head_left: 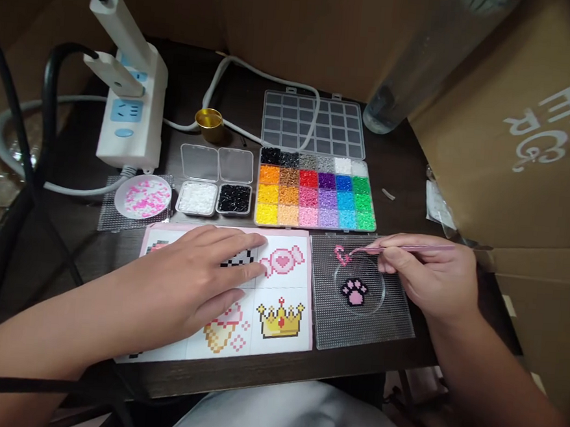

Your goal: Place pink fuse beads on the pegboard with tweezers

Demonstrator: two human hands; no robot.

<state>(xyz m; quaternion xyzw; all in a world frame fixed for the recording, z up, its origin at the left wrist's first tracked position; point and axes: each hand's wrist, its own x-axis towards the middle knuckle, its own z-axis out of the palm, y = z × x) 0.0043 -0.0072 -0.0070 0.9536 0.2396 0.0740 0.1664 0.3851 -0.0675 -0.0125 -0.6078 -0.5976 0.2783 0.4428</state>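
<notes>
From my remote seat I read the right hand [434,279] as clenched in a pen-like grip on the thin pink tweezers [412,248], thumb and forefinger pinching the shaft. The tips reach left to a small outline of pink beads [342,254] seated on the clear pegboard [384,324]. That board lies flat on the desk [405,170], just right of the pattern sheet [284,285]. So the beads lie at the far end of the tool, ahead and to the left of the grip, well clear of the fingers. Whether a bead sits between the tips I cannot tell; the view is too coarse there. A black-and-pink paw [354,291] sits just below the outline on the same board. The left hand [197,282] lies released, palm down, on the sheet. I judge the beads very light, hard, smooth and apt to roll or pop off their pegs. They are best taken singly by the sides or through the hole, without jarring the board. The open bead box [316,189] stands behind.
</notes>
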